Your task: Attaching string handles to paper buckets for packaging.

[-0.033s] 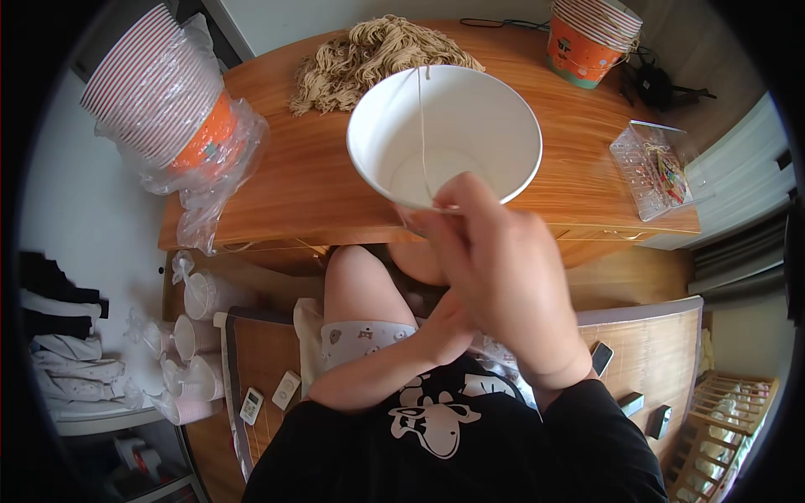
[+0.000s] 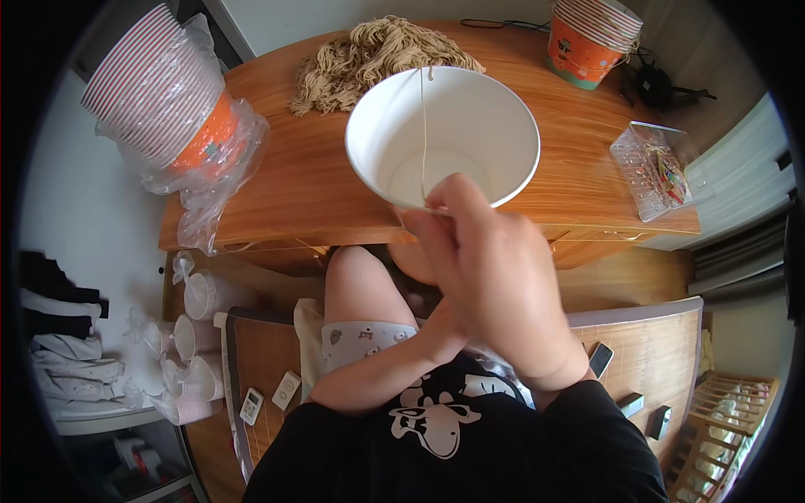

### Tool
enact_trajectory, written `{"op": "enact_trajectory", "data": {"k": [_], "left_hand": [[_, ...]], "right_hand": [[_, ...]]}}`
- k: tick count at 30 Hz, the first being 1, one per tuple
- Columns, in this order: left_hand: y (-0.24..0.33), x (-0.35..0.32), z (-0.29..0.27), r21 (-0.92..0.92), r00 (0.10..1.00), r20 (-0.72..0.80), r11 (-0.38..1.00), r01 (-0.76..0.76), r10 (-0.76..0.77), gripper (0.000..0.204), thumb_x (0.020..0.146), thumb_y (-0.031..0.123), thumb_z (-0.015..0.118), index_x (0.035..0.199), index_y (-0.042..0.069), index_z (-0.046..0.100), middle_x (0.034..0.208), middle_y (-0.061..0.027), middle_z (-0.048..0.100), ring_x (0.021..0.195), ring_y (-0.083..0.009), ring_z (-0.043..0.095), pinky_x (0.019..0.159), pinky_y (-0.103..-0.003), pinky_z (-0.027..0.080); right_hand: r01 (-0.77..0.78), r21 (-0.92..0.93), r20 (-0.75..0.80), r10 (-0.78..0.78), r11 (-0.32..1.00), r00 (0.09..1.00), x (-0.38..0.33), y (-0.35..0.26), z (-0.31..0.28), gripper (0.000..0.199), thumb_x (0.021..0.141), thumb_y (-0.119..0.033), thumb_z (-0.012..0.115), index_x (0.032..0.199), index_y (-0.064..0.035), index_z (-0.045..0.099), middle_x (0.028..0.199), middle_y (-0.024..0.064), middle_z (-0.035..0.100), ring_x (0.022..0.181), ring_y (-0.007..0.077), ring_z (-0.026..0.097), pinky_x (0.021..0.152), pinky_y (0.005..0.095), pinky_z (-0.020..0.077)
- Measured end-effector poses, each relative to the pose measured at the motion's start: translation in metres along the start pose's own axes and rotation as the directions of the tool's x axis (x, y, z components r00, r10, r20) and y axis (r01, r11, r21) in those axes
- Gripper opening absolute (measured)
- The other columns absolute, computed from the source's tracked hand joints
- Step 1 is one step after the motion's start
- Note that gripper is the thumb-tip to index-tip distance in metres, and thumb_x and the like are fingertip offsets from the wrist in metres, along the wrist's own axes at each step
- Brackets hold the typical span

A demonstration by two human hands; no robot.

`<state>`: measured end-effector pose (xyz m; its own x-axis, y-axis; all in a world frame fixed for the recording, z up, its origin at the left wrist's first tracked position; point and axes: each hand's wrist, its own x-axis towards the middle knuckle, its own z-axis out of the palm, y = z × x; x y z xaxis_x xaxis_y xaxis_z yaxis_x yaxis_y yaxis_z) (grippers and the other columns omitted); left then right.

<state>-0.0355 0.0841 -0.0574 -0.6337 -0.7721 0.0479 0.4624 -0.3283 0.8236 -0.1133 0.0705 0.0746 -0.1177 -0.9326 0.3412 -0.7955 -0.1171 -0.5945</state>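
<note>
A white-lined paper bucket [image 2: 478, 126] is tilted with its wide mouth toward me, in front of the desk edge. A thin beige cord [image 2: 423, 134] stretches from its far rim across the mouth to the near rim. There my right hand [image 2: 495, 268] is closed, thumb and fingers pinching the cord's end at the rim. My left forearm crosses from the left, and my left hand [image 2: 449, 329] is mostly behind the right one; its fingers are hidden. A heap of beige cords [image 2: 377, 59] lies on the desk behind the bucket.
Stacked orange paper buckets in plastic wrap [image 2: 159, 101] lean at the desk's left; another orange stack [image 2: 587, 42] stands back right. A clear plastic tray [image 2: 650, 172] holds small coloured items. Wrapped white buckets [image 2: 197, 335] are on the left floor. A phone [image 2: 600, 360] lies right of me.
My right hand and the bucket's mouth have shifted very slightly left. The pinch on the cord stays the same.
</note>
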Motion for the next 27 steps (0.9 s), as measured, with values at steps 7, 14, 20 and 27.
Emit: {"op": "enact_trajectory", "data": {"k": [7,14,20,27], "left_hand": [[0.017,-0.003,-0.013,-0.144,0.979,-0.157,0.978,-0.151,0.128,0.032,0.104,0.036,0.051,0.116,0.008,0.061,0.112,-0.0037,0.064,0.095,-0.0134,0.059,0.079,-0.031,0.047],[0.042,-0.014,-0.044,-0.256,0.912,-0.346,0.912,-0.319,0.222,0.035,0.108,0.04,0.045,0.118,0.011,0.062,0.118,-0.0017,0.065,0.096,-0.011,0.058,0.085,-0.028,0.046],[0.071,-0.016,-0.048,-0.232,0.757,-0.462,0.761,-0.606,0.462,0.027,0.102,0.048,0.053,0.107,0.024,0.066,0.103,0.0095,0.067,0.079,-0.0118,0.047,0.06,-0.028,0.041],[0.079,0.0,-0.032,-0.081,0.901,0.02,0.899,-0.43,0.433,0.021,0.1,0.021,0.065,0.102,0.0,0.067,0.088,-0.0091,0.07,0.067,-0.0114,0.06,0.062,-0.025,0.049]], "right_hand": [[0.014,-0.118,-0.075,-0.023,0.993,0.997,-0.004,-0.03,0.016,0.019,0.096,-0.023,0.066,0.094,-0.0081,0.055,0.056,0.011,0.063,0.048,0.0316,0.063,0.042,0.043,0.0473],[0.126,0.038,-0.157,-0.118,0.991,0.98,-0.003,-0.035,0.022,0.031,0.094,-0.017,0.069,0.12,-0.0084,0.057,0.065,0.0068,0.066,0.05,0.0232,0.065,0.043,0.0351,0.0476],[0.181,0.196,-0.491,-0.063,0.964,0.869,0.002,0.002,0.001,0.046,0.093,0.0,0.066,0.136,-0.0031,0.051,0.071,-0.0025,0.062,0.063,0.0016,0.052,0.057,0.0167,0.037],[0.149,-0.162,-0.433,-0.206,0.975,0.878,0.01,0.054,-0.025,0.03,0.079,0.003,0.063,0.108,-0.0056,0.068,0.104,0.0077,0.067,0.099,0.0292,0.057,0.088,0.0392,0.045]]}}
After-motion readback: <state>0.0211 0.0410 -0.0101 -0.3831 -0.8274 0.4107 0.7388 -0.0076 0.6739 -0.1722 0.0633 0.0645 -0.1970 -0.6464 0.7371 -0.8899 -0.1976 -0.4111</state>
